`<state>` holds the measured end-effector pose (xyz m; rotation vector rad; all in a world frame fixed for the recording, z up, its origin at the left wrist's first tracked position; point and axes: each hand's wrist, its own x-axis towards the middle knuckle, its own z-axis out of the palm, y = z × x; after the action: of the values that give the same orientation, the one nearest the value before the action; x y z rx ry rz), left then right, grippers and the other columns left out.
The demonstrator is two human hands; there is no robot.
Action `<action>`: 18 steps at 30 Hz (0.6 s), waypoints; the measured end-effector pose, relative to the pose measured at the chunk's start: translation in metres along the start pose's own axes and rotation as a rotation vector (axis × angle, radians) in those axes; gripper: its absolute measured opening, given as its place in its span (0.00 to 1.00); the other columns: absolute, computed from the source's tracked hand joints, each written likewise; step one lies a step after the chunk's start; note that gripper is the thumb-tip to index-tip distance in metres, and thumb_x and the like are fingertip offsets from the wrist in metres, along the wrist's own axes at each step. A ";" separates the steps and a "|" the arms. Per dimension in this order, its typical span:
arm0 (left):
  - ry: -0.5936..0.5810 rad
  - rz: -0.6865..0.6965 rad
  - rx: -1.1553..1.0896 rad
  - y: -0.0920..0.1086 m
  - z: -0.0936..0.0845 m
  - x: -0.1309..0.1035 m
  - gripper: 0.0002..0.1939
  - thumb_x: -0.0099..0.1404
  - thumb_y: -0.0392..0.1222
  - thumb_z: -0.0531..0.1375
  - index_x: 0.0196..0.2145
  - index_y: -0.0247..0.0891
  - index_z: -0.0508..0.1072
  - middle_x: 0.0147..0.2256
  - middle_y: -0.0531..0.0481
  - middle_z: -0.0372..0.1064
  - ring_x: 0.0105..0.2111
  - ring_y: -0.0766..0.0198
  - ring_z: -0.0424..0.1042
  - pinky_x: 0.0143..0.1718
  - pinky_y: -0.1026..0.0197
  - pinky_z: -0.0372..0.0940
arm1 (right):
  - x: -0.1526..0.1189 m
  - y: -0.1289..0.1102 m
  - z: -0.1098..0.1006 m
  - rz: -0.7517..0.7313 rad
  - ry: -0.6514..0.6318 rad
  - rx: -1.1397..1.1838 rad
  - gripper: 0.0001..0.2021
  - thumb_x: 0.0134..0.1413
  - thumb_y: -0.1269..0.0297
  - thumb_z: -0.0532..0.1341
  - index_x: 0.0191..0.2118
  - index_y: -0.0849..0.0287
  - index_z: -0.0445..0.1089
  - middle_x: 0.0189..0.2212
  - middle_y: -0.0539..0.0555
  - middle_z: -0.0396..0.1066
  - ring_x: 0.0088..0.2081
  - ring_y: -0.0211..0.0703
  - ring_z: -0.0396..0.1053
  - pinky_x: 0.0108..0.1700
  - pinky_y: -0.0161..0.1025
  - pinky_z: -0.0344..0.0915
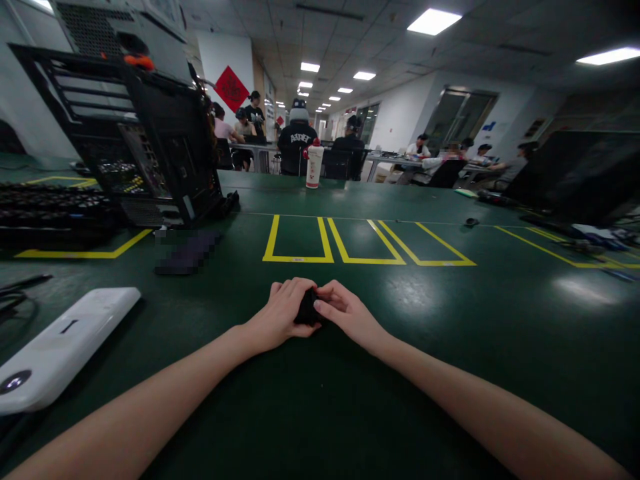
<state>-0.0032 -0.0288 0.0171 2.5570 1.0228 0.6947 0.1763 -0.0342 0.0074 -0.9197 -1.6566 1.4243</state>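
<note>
Between my two hands, low over the green table (320, 400), is a small black object (307, 308), mostly covered by fingers, so its kind does not show. My left hand (283, 309) wraps round it from the left, with the thumb on the near side. From the right, my right hand (350, 312) pinches at its edge with thumb and forefinger. Just beyond the hands, yellow tape outlines (299, 259) mark the tabletop.
An open black computer case (165, 140) stands at the left, a dark blurred-out item (187, 253) before it. Nearer lies a white power bank (70, 340). A paper cup (314, 167) stands at the far edge. A dark monitor (575, 173) is at the right. People sit beyond.
</note>
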 end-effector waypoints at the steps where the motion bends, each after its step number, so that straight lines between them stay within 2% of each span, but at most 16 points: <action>1: 0.001 0.001 -0.001 0.000 0.000 0.000 0.25 0.55 0.42 0.60 0.48 0.41 0.54 0.44 0.45 0.60 0.44 0.53 0.62 0.43 0.53 0.54 | 0.001 0.000 0.000 0.017 0.023 -0.005 0.09 0.50 0.60 0.59 0.37 0.56 0.62 0.36 0.50 0.66 0.40 0.41 0.67 0.43 0.42 0.65; 6: 0.000 -0.004 0.002 0.000 0.001 0.001 0.25 0.56 0.42 0.60 0.48 0.40 0.54 0.43 0.45 0.61 0.43 0.53 0.62 0.43 0.53 0.54 | 0.005 0.003 0.000 0.134 0.054 0.002 0.12 0.49 0.60 0.60 0.39 0.59 0.63 0.38 0.53 0.66 0.43 0.43 0.66 0.45 0.44 0.64; 14: -0.027 -0.016 -0.015 0.000 -0.001 0.000 0.24 0.56 0.40 0.60 0.48 0.39 0.54 0.44 0.45 0.60 0.44 0.54 0.62 0.43 0.53 0.54 | -0.003 0.000 -0.001 0.008 -0.046 0.044 0.13 0.47 0.67 0.62 0.39 0.55 0.60 0.42 0.50 0.63 0.46 0.42 0.65 0.46 0.43 0.64; 18: -0.025 -0.005 -0.018 0.001 -0.002 -0.001 0.24 0.57 0.41 0.60 0.48 0.39 0.54 0.45 0.45 0.60 0.44 0.54 0.61 0.44 0.53 0.54 | -0.003 -0.001 0.002 0.017 0.000 0.022 0.08 0.51 0.62 0.59 0.38 0.54 0.61 0.40 0.50 0.64 0.42 0.42 0.66 0.44 0.42 0.65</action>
<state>-0.0042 -0.0301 0.0193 2.5403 1.0096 0.6661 0.1757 -0.0381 0.0080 -0.9235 -1.6341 1.4508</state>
